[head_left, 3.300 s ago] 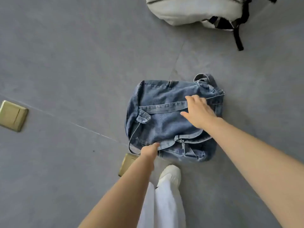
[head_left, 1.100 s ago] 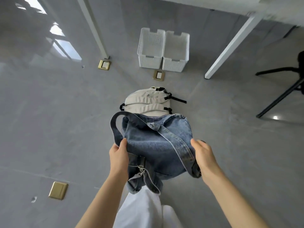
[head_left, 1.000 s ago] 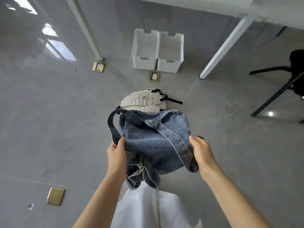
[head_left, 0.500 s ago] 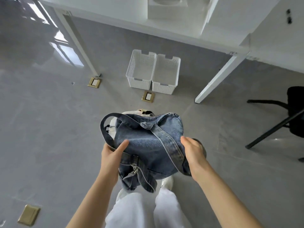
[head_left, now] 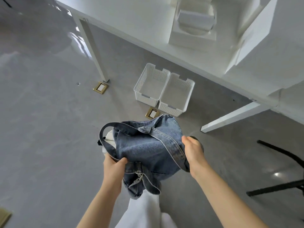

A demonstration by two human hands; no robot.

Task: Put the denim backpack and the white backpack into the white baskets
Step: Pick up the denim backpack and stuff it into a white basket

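Denim backpack (head_left: 148, 150) hangs off the floor btwn both hands, above white trousers (head_left: 144, 213). Two white baskets (head_left: 164, 91) sit side by side well beyond hands, under table (head_left: 148, 27). Left hand (head_left: 114, 167) clamps strap and bag edge; right hand (head_left: 193, 151) grips other side. White backpack (head_left: 108, 138) peeks out just beyond left hand.
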